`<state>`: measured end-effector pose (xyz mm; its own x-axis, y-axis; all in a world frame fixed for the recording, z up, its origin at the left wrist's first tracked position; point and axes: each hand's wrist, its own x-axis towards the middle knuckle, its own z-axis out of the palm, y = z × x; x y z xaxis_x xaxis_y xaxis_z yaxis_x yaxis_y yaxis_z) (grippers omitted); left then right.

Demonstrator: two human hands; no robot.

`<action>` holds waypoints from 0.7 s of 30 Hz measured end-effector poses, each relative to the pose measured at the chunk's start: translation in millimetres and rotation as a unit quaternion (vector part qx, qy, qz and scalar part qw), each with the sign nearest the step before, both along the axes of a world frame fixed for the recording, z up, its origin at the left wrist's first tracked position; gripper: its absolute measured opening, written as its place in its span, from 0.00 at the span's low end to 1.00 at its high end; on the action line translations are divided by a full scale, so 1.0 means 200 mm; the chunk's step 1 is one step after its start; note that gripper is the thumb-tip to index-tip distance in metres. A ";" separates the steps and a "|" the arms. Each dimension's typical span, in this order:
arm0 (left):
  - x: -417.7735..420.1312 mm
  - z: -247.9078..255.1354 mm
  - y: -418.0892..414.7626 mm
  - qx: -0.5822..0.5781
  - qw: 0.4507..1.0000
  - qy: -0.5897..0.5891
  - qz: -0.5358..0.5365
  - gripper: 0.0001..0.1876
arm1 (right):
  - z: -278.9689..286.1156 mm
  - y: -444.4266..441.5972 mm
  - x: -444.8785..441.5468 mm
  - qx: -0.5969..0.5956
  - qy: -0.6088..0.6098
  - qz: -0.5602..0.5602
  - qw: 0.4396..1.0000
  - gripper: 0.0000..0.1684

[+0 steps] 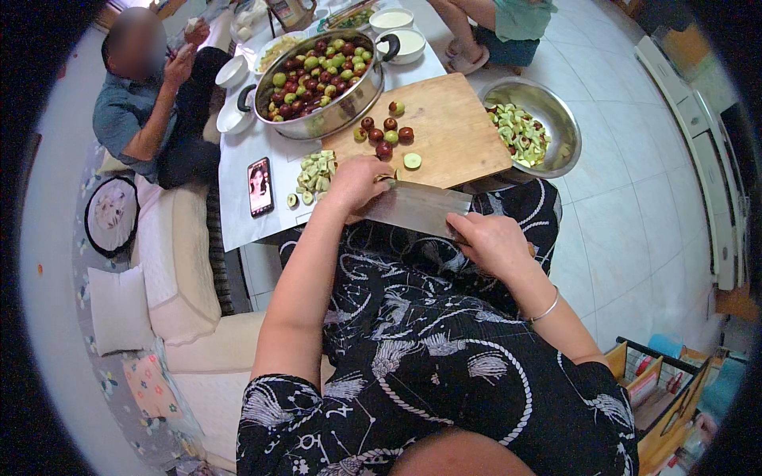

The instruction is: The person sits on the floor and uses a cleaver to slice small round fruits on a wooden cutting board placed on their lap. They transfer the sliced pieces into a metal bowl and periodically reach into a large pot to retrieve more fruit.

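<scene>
My right hand (491,241) is closed on the handle of a cleaver with a wide metal blade (417,208). The blade lies across the near edge of a wooden cutting board (458,131). At the far end of the blade is my left hand (360,184), its fingers bent over a small piece of fruit, mostly hidden. Several whole red-and-green jujubes (384,150) sit on the board, beside a pale cut half (412,160). Left of my left hand is a pile of cut pieces (315,172) on the white table covering.
A large steel pot of jujubes (321,77) stands beyond the board. Right of it, lower down, a steel bowl (565,137) holds cut pieces. A phone (260,187) lies at left, near white bowls (234,116). One person (134,113) sits left; another's legs (458,30) show beyond the table.
</scene>
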<state>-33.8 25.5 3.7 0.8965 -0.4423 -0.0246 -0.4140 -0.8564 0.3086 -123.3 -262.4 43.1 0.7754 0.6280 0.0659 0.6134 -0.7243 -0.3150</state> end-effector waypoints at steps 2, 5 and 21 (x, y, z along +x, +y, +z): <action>0.04 -0.03 -0.03 0.003 0.999 0.033 0.041 0.12 | 0.01 -0.02 -0.01 -0.003 0.008 -0.008 1.000 0.23; 0.07 -0.05 -0.04 -0.003 0.997 0.015 0.079 0.10 | 0.05 -0.09 -0.03 0.002 0.036 -0.023 0.999 0.23; 0.09 -0.21 0.03 -0.035 0.938 0.008 0.345 0.21 | -0.02 -0.23 -0.08 0.289 0.383 -0.196 0.855 0.25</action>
